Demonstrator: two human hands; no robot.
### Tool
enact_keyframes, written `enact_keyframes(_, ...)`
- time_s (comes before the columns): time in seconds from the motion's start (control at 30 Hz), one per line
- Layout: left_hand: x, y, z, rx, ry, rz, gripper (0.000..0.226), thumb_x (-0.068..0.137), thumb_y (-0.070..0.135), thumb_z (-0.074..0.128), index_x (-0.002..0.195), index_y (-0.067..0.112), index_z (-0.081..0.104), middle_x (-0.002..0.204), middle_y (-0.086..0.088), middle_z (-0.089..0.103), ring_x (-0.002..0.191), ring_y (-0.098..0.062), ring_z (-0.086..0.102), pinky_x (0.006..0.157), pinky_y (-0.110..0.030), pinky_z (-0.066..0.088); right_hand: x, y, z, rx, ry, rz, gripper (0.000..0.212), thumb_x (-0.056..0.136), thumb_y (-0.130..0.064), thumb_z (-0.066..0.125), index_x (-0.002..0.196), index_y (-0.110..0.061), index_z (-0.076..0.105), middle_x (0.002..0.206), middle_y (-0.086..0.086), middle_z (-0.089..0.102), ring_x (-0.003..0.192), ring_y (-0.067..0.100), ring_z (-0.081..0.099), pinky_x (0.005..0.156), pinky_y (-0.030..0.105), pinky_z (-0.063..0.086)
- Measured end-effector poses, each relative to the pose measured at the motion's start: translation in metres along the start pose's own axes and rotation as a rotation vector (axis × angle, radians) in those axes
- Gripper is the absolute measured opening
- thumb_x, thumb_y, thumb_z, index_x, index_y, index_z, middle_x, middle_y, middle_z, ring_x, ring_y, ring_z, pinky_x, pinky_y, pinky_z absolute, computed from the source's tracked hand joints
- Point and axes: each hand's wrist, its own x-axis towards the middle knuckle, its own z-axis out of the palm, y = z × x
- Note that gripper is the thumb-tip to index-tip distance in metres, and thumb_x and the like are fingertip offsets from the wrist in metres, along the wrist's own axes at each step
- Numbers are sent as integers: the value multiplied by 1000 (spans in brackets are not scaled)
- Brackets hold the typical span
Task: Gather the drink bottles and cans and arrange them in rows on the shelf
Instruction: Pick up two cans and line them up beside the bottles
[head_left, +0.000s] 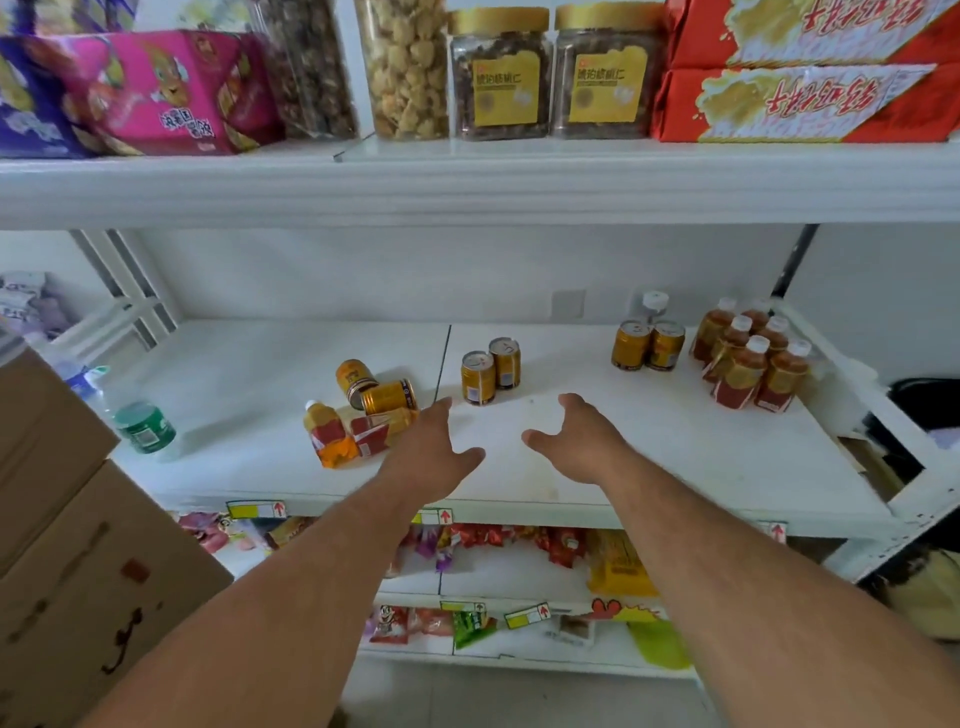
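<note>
On the white middle shelf (597, 467), two gold cans (490, 370) stand upright near the centre. My left hand (434, 452) and my right hand (582, 441) hover open just in front of them, holding nothing. To the left lie two tipped gold cans (376, 387) and two orange drink bottles (343, 434) on their sides, right beside my left hand. At the back right stand two more gold cans (648, 345) and a cluster of several orange bottles with white caps (750, 358).
A water bottle with a green label (145, 428) lies at the shelf's left end, next to stacked cardboard boxes (67, 545). Jars and snack boxes fill the upper shelf (467, 182). Snack packets hang below. A white frame post (883, 410) bounds the right side.
</note>
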Motion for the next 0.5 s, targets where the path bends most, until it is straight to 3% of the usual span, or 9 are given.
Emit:
enact_keyframes(0.23,32,-14,-3,-65,-5,-23,96,77,58,67,153,24,22,156,-2,33,135,-24,42,108,-43,41,26,-15,15,48,10,9,86,94,-48,65,158,-12,20,161,7,30,144,26,36,109,33,34)
enact_keyframes(0.33,52,-15,2,-73,4,-52,93,84,48,70,155,21,18,160,-2,25,142,-24,33,110,-37,35,49,-13,19,62,2,12,86,94,-47,65,159,-12,20,162,8,30,144,26,35,109,33,34)
enact_keyframes(0.5,85,-17,14,-74,23,-92,92,85,44,71,155,22,17,159,-2,26,138,-25,37,86,-25,40,90,-5,21,83,-9,20,84,94,-46,65,158,-12,21,162,9,29,145,27,35,109,34,34)
